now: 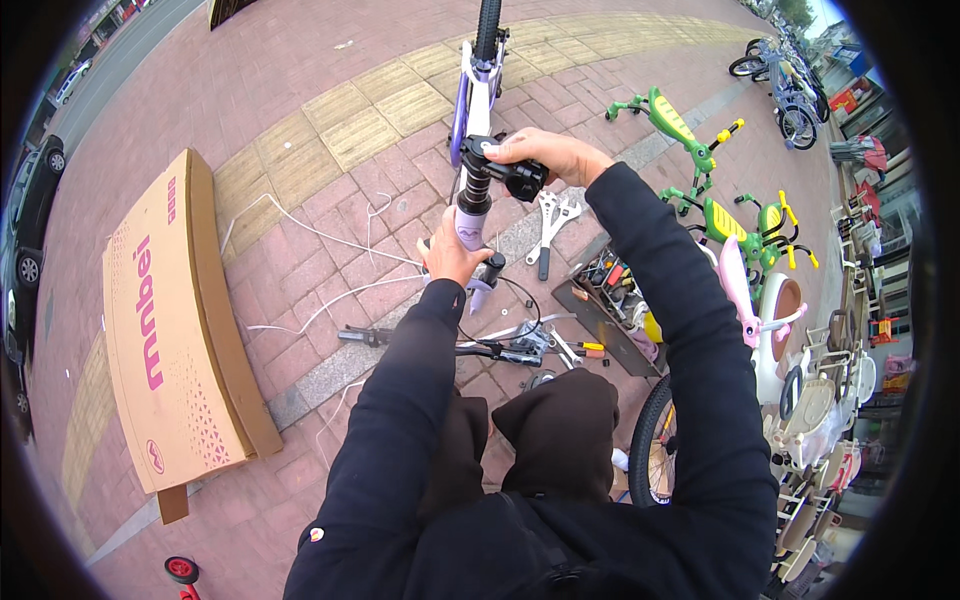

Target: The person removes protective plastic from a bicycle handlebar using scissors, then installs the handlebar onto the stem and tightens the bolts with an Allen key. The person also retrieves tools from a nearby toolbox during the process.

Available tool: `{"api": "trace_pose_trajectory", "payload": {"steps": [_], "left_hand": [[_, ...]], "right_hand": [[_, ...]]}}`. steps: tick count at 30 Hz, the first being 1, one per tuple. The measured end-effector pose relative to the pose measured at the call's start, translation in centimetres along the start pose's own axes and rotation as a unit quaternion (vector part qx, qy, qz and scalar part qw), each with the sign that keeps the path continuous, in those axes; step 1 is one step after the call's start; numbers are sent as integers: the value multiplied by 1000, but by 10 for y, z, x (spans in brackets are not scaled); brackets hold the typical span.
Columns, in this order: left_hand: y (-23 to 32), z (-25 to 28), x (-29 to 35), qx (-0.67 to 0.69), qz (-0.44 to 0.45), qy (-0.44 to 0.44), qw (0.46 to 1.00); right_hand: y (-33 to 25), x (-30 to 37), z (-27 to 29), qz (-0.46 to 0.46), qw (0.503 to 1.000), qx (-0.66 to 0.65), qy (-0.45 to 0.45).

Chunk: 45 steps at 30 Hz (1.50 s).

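Note:
A lilac-and-white bicycle frame (481,105) stretches away from me, with a black tyre (488,30) at its far end. Black spacer rings show on the tube nearest me, and a black handlebar stem (525,181) sits beside them. My right hand (553,158) is closed round this stem, thumb on its top. Lower down, my left hand (455,252) wraps the lilac tube (470,227); its palm side is hidden. Just below it are a black-capped part (494,260) and a black cable. A black handlebar (490,350) lies on the paving near my knees.
Two wrenches (548,225) lie right of the frame, by an open toolbox (605,325). A loose wheel (648,440) is near my right leg. Left lie white straps (335,238) and a large cardboard box (170,330). Green ride-on toys (720,215) and child seats (810,400) stand right.

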<state>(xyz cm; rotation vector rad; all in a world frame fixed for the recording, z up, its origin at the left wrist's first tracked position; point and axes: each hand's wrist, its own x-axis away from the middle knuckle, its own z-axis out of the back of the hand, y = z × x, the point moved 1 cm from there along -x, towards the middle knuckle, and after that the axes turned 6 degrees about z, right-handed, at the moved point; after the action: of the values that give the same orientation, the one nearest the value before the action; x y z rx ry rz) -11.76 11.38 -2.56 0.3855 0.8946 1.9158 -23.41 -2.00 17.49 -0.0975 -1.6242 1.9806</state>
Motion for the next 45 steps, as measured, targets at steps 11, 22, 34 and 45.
{"api": "trace_pose_trajectory", "payload": {"steps": [11,22,34,45], "left_hand": [[-1,7,14,-4,-25,4,1000],[11,12,14,3,47,-10,999],[9,12,12,25,63,-32,997],[10,53,-27,16,51,-87,995]], "right_hand": [[7,-4,-2,-107,967,-188,-131],[21,2,-16,-82,896,-435,-41],[24,3,-23,-61,890,-452,4],[27,15,2,101,974,-98,176]]}}
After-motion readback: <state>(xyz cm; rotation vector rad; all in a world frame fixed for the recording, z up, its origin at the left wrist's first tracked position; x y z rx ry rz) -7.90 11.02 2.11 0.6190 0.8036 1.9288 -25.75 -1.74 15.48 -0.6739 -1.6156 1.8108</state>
